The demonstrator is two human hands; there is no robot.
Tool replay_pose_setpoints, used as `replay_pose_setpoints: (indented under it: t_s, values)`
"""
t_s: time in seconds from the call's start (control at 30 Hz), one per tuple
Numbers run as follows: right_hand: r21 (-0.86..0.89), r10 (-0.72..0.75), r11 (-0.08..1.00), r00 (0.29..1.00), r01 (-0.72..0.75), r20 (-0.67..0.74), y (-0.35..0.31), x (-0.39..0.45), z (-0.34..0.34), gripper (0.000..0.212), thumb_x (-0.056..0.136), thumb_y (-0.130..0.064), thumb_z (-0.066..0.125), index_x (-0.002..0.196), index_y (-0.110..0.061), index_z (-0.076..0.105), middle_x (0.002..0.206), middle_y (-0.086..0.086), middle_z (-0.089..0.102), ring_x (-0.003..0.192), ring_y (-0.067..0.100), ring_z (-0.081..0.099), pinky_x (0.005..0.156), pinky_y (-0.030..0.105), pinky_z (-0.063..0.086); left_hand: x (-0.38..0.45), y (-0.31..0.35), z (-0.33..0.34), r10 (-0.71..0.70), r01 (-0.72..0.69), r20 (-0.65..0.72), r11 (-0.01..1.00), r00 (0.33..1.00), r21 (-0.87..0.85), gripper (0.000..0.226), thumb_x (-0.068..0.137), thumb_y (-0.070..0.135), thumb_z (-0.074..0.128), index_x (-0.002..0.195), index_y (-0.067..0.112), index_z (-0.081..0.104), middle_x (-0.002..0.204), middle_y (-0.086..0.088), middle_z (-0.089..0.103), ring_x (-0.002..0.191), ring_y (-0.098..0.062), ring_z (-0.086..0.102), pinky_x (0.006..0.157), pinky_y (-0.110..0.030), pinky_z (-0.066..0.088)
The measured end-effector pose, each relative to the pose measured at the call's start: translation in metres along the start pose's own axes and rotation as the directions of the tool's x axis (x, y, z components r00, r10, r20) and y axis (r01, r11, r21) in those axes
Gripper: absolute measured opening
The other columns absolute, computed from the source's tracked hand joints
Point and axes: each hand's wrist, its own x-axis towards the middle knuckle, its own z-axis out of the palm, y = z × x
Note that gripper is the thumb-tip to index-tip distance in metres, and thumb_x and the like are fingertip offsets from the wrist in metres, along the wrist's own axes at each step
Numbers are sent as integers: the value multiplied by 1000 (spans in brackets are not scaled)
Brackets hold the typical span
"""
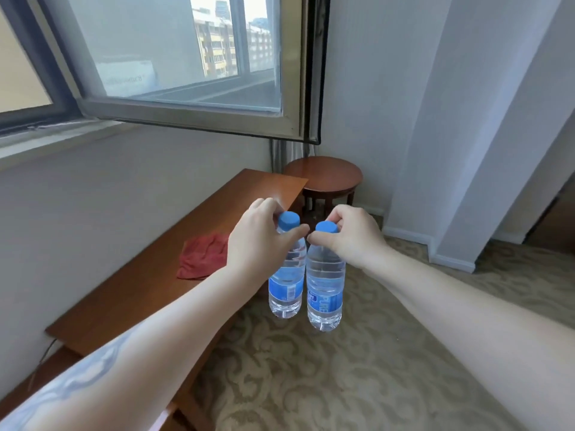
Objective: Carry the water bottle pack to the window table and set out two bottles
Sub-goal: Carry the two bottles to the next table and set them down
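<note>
I hold two clear water bottles with blue caps and blue labels, side by side and upright in the air. My left hand (pixel 259 244) grips the left bottle (pixel 287 281) at its neck. My right hand (pixel 351 236) pinches the right bottle (pixel 325 290) just under its cap. Both bottles hang over the carpet, just off the right edge of the long wooden table (pixel 140 293) under the window. No bottle pack is in view.
A crumpled red cloth (pixel 203 256) lies on the table. A small round wooden side table (pixel 323 174) stands in the corner beyond it. An open window sash (pixel 193 116) juts into the room above the table. A white pillar (pixel 460 181) rises at right.
</note>
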Motion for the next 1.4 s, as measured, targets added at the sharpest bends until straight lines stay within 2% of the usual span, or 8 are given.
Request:
replay_pose_setpoints:
  t_s: [0.23,0.43,0.57,0.67,0.8,0.97,1.23,1.4]
  values:
    - [11,64,998,997,-64,-50,69,69,-53,33,63,-35,83,68,-23,53,65,-7,57,58,10,51,51,27,37,48,32,95,0,1,87,1000,996,-11,40,74,53,72,85,19,56,80,8,53,68,-10,51,58,-32,50]
    - [-36,19,999,999,-21,-38,139,145,-113,34,63,-36,83,66,-25,51,65,-8,57,59,10,52,50,26,35,101,72,196,-49,49,71,999,996,-1,38,75,53,71,82,19,55,79,5,54,62,-9,48,54,-25,46]
    - [-76,-12,997,999,9,-36,177,205,-160,34,64,-36,83,68,-25,51,65,-9,56,60,12,51,53,28,39,147,108,255,-59,59,28,998,998,-16,40,74,52,72,83,17,56,80,5,54,66,-12,48,55,-30,45]
    - [-105,-14,994,999,9,-45,203,249,-188,32,65,-34,82,72,-22,53,65,-9,54,63,16,51,59,31,41,183,127,291,-75,76,19,996,997,-36,36,74,50,73,80,21,52,80,6,52,69,-13,48,54,-28,36]
    - [-178,-64,982,998,61,-13,235,312,-211,34,69,-36,80,70,-24,48,65,-11,53,62,13,51,53,29,36,239,128,337,-89,89,31,996,996,-23,34,76,51,71,82,23,53,81,7,54,72,-12,50,55,-26,36]
    - [-275,-133,953,991,126,-7,273,392,-217,30,77,-41,73,82,-22,51,69,-13,54,62,5,50,51,27,33,310,119,399,-53,53,39,998,998,-15,36,74,52,71,83,20,58,80,8,53,70,-12,51,54,-26,37]
    - [-319,-182,929,982,186,43,295,526,-198,29,82,-46,68,89,-23,52,81,-3,63,78,25,59,69,39,50,407,77,459,-159,159,8,987,987,15,36,77,49,71,91,17,61,85,5,56,73,-13,53,60,-30,49]
    - [-259,-258,922,956,287,142,301,624,-168,29,81,-44,71,85,-23,53,76,-8,58,75,20,58,61,33,44,473,43,488,-246,249,-48,967,968,60,37,76,51,70,87,17,61,84,3,57,71,-14,55,63,-36,54]
